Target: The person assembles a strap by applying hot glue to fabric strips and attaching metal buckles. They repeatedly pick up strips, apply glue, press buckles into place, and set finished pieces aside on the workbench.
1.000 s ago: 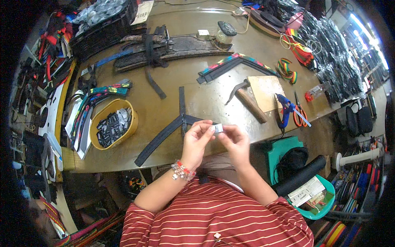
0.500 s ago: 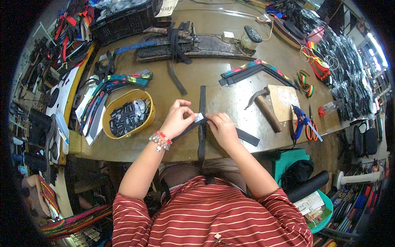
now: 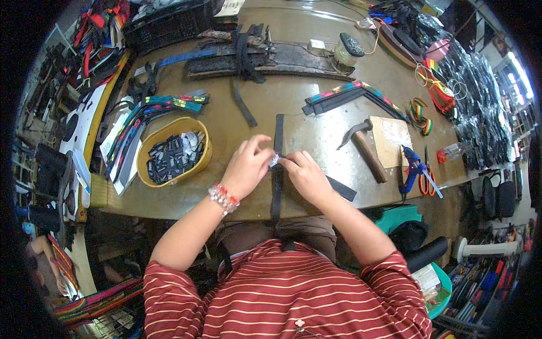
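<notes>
Near the worktop's front edge (image 3: 256,209), the right hand (image 3: 307,177) pinched a white label (image 3: 274,161) over a black strap (image 3: 278,135), while the left hand (image 3: 243,172), just beside it, had a grip whose closure I could not tell.

The right hand (image 3: 306,176) pinches a small white label (image 3: 274,161) over a black strap (image 3: 278,133), the left hand (image 3: 246,168) close beside. Left of the strap sits a yellow tub (image 3: 208,153); right of it, a hammer (image 3: 370,155).

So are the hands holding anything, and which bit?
A small white label, seemingly pinched at its right end by the right hand; whether the left hand grips it too is unclear.
</notes>
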### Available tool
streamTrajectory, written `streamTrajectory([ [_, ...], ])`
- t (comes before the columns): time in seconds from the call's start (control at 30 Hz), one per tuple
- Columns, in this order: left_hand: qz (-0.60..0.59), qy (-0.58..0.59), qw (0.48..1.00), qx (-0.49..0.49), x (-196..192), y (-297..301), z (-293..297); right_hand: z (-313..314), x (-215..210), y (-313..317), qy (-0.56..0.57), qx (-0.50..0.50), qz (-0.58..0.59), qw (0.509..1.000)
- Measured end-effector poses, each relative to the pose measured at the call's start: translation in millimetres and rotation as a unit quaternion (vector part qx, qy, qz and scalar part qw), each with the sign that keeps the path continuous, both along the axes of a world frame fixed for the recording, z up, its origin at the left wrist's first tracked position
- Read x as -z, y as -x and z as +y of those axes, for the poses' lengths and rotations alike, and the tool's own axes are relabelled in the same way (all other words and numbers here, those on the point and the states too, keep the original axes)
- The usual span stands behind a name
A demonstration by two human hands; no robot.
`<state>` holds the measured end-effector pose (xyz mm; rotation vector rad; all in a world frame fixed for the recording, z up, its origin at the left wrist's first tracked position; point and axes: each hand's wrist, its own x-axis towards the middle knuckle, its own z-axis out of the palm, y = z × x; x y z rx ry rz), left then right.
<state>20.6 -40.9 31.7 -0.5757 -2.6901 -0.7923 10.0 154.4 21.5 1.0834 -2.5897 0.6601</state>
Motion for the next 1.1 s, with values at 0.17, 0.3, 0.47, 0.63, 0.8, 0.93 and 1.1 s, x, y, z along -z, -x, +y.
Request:
streamTrajectory([
  [0.17, 0.105, 0.115, 0.981, 0.114, 6, -8, -16, 17, -22, 24, -0.104, -0.264, 0.132, 0.950],
  [0.3, 0.109, 0.096, 0.980, 0.135, 16, -6, -17, 9, -27, 31, -0.194, -0.338, 0.253, 0.885],
  [0.47, 0.116, 0.075, 0.980, 0.141, 20, -6, -18, 3, -14, 30, -0.144, -0.322, 0.163, 0.921],
  [0.63, 0.131, 0.095, 0.976, 0.147, 19, -6, -18, 0, -12, 53, 0.107, -0.042, -0.222, 0.968],
  [0.8, 0.114, 0.093, 0.978, 0.147, 20, -6, -19, -7, -14, 87, 0.064, -0.027, -0.308, 0.949],
  [0.93, 0.104, 0.086, 0.980, 0.149, 22, -7, -20, -11, -4, 96, -0.022, 0.023, -0.298, 0.954],
  [1.1, 0.130, 0.100, 0.975, 0.152, 23, 1, -15, -27, -11, 107, -0.104, 0.060, -0.165, 0.979],
])
